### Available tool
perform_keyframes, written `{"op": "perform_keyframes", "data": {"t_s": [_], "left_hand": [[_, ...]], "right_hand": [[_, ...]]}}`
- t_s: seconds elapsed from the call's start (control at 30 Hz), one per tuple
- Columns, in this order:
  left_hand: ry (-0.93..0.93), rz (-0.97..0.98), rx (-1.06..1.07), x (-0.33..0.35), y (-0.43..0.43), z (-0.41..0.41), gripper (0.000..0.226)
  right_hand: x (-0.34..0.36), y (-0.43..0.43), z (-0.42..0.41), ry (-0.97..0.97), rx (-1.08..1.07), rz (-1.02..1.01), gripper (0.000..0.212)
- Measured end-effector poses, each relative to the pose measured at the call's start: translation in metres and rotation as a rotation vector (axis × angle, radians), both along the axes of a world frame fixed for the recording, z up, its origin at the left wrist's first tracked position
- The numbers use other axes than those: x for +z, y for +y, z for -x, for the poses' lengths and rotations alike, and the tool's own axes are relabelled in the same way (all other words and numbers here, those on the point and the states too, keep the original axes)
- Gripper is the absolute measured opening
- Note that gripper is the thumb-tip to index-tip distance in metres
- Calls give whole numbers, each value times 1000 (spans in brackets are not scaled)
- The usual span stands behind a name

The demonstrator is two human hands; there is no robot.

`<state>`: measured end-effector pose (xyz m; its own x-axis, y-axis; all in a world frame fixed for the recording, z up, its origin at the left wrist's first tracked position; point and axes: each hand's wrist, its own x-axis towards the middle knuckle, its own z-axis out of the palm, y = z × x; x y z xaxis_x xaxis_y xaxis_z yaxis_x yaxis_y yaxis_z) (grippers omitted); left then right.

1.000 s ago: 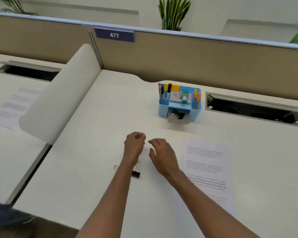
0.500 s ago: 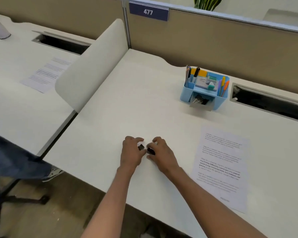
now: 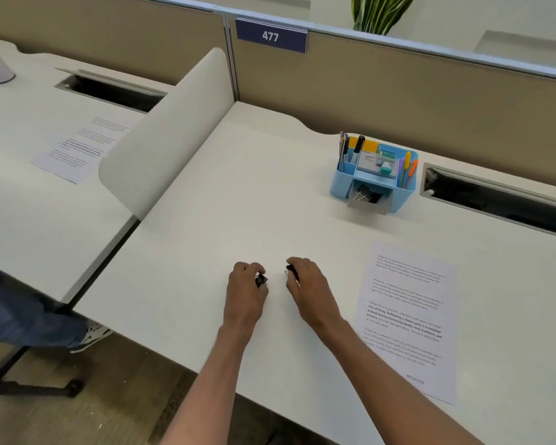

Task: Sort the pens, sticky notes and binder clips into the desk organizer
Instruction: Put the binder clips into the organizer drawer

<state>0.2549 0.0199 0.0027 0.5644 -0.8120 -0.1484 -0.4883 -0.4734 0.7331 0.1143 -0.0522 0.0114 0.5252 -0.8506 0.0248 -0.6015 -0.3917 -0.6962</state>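
On the white counter (image 3: 238,187), each hand, left (image 3: 246,292) and right (image 3: 308,289), has its grip pinched on a clip (small, black) (image 3: 261,279) (image 3: 291,270). The organizer (image 3: 373,175) already holds pens, notes, clips; these two look last.

"477" on blue partition sign (image 3: 271,36)

Blue desk organizer (image 3: 373,184) stands upright, holding pens (image 3: 357,148), sticky notes (image 3: 369,144) and clips. Two black binder clips (image 3: 261,279) are pinched, one per hand.
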Motion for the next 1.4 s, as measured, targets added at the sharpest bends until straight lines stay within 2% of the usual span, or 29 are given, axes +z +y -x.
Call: {"op": "perform_keyframes", "data": {"t_s": [0.13, 0.23, 0.33, 0.47, 0.6, 0.77, 0.93, 1.1, 1.27, 1.4], "left_hand": [[131, 191, 188, 12, -13, 0, 16], [458, 245, 302, 20, -24, 1, 22], [647, 283, 254, 25, -35, 5, 21], [858, 362, 142, 32, -49, 16, 22], [994, 395, 87, 38, -66, 30, 19], [1000, 372, 85, 44, -94, 47, 27], [999, 332, 30, 50, -132, 55, 30], [960, 257, -20, 60, -179, 61, 38], [799, 152, 98, 54, -225, 77, 41], [850, 64, 210, 43, -247, 87, 40]], "right_hand": [[9, -5, 6, -250, -154, -131, 32], [16, -12, 8, -406, -183, -161, 29], [27, -23, 9, -478, -202, -147, 28], [42, -39, 10, -500, -353, -150, 16], [47, -53, 17, -481, -468, -102, 11], [49, -72, 29, -528, -525, -144, 12], [53, -101, 45, -613, -587, -296, 18], [59, -138, 59, -794, -765, -451, 23], [62, -181, 64, -737, -1004, -319, 27], [60, -205, 56, -637, -1064, -235, 25]]}}
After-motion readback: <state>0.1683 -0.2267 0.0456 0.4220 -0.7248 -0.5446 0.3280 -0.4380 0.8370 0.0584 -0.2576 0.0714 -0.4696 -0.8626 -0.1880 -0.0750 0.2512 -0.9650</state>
